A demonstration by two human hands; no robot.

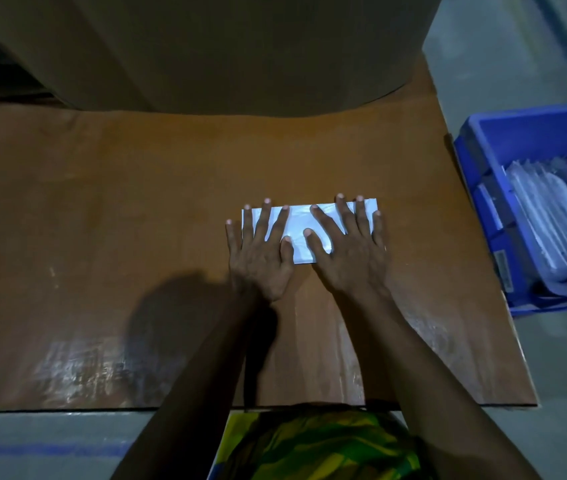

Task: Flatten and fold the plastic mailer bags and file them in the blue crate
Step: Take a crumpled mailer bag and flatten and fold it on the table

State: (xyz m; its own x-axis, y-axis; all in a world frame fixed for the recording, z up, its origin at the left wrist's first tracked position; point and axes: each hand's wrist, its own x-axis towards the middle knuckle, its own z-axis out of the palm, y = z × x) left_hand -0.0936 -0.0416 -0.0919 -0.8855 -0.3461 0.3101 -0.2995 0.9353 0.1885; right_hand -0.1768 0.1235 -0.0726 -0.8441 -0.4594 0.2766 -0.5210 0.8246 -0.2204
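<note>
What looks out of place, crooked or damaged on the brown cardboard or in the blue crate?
Nothing stands out. The folded white plastic mailer bag lies flat under the left hand and right hand, both pressing with straight fingers. Filed bags stand inside the blue plastic crate.

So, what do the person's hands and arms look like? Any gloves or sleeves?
No gloves: the left hand and right hand are bare, with no rings, watch or bangles showing. Both forearms are uncovered to the frame's edge, so no sleeve is in view. Below them lies yellow-and-green patterned cloth, likely their clothing.
</note>
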